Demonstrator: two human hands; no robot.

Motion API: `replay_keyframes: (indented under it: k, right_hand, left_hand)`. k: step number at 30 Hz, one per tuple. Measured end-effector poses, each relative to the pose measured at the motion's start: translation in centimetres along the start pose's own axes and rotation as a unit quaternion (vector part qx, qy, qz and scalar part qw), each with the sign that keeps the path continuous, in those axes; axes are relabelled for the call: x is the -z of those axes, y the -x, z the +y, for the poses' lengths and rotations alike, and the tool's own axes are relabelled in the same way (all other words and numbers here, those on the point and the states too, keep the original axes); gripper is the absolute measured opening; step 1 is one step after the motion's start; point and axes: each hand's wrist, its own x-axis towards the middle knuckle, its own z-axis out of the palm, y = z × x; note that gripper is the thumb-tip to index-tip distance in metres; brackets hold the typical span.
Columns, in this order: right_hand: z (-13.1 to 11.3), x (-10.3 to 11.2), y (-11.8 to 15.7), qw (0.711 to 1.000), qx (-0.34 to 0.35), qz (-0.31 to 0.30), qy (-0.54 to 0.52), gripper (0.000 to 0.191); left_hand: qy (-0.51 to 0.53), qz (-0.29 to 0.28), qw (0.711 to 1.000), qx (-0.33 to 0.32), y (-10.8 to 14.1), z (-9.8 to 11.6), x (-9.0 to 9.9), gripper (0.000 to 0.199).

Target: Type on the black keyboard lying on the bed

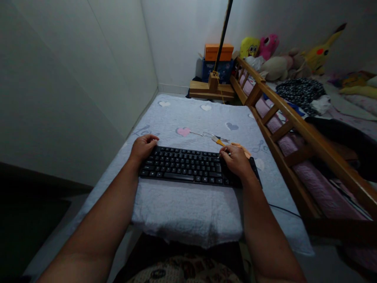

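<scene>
A black computer keyboard [182, 165] lies flat on the cloth-covered table in front of me. At its back left corner, my left hand [143, 148] is closed, fingers curled and thumb near the edge, apparently gripping that corner. Over the keys toward the right end, my right hand [235, 159] is pinched on a small, thin, pale thing too small to name for certain; the number pad is mostly hidden beneath it. Behind the keyboard lie a small brush [218, 141] with a yellow handle, thin metal tools [203, 134] and some orange pieces [242, 148], partly behind my right hand.
The light cloth [188, 208] with heart prints covers the table. A black cable [285, 210] runs off to the right. A wooden bed rail [279, 104] borders the right side, with plush toys beyond. A wooden stand [212, 88] and an orange box [218, 52] are at the back.
</scene>
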Motion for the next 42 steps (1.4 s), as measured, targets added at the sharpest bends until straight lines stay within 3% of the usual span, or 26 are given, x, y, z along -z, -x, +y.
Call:
replay_keyframes:
  k: [20,33,42]
  right_hand:
    - [-0.9,-1.7,0.4,0.999,0.020,0.003,-0.047,0.019]
    - [0.1,0.1,0.6,0.999,-0.001,0.018,-0.037,0.021]
    - [0.4,0.1,0.6,0.999,-0.006,0.032,-0.024,0.020]
  left_hand:
    - [0.008,-0.001,1.000,-0.003,-0.1,-0.2,0.0,0.033]
    - [0.008,0.000,1.000,0.000,0.0,0.0,0.0,0.032]
    - [0.008,-0.003,1.000,0.006,0.1,0.2,0.0,0.033]
